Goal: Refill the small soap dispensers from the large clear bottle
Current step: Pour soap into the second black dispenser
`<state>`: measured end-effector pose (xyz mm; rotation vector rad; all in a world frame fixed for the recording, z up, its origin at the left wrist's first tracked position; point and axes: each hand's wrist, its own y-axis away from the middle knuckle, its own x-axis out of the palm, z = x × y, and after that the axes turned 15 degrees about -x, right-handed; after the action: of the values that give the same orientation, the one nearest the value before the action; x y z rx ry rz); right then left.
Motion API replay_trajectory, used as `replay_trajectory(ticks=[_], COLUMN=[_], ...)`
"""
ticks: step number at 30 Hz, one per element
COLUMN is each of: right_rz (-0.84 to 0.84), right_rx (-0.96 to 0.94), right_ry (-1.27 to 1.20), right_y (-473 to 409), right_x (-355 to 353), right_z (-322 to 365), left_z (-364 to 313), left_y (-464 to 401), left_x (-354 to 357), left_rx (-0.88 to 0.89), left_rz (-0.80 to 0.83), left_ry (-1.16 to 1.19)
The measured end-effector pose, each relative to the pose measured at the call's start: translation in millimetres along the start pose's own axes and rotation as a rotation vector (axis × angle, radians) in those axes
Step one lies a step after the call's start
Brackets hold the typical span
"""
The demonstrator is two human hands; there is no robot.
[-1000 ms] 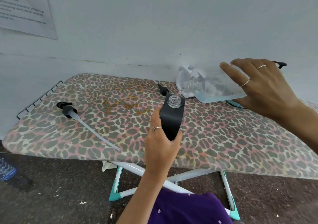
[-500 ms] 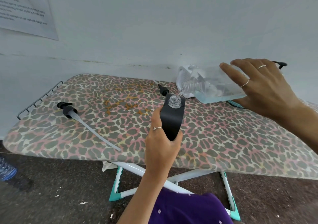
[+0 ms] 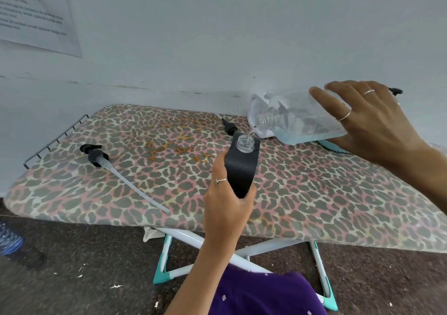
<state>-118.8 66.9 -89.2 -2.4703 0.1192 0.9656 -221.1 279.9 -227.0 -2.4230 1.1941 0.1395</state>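
My left hand point(image 3: 226, 208) grips a small black soap dispenser point(image 3: 242, 167) by its lower body, holding it upright above the ironing board point(image 3: 169, 169) with its clear neck uncapped. My right hand point(image 3: 372, 126) holds the large clear bottle point(image 3: 297, 121) tipped on its side, mouth just above the dispenser's neck. A thin stream of clear liquid runs from the bottle into the dispenser. Pale blue liquid pools along the bottle's lower side.
A black pump head with a long clear tube point(image 3: 113, 169) lies on the board's left part. A second black pump point(image 3: 228, 128) lies behind the dispenser. Another clear container point(image 3: 255, 109) stands by the wall behind the bottle. A wire rack point(image 3: 55, 138) edges the board's left end.
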Motion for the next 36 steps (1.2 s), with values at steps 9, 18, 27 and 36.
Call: replay_trajectory(ticks=[9, 18, 27, 36], right_rz=[0.013, 0.016, 0.018, 0.022], right_rx=[0.002, -0.012, -0.005, -0.018], right_ry=[-0.005, 0.010, 0.008, 0.015], right_y=[-1.4, -2.8, -3.5, -3.0], right_x=[-3.0, -4.7, -5.5, -3.0], right_z=[-1.2, -0.3, 0.8, -0.9], left_z=[1.1, 0.1, 0.9, 0.2], left_y=[0.0, 0.3, 0.0, -0.4], left_x=[0.3, 0.0, -0.3, -0.1], left_rx=[-0.029, -0.016, -0.028, -0.033], left_rz=[0.031, 0.016, 0.016, 0.010], left_ry=[0.035, 0.017, 0.002, 0.007])
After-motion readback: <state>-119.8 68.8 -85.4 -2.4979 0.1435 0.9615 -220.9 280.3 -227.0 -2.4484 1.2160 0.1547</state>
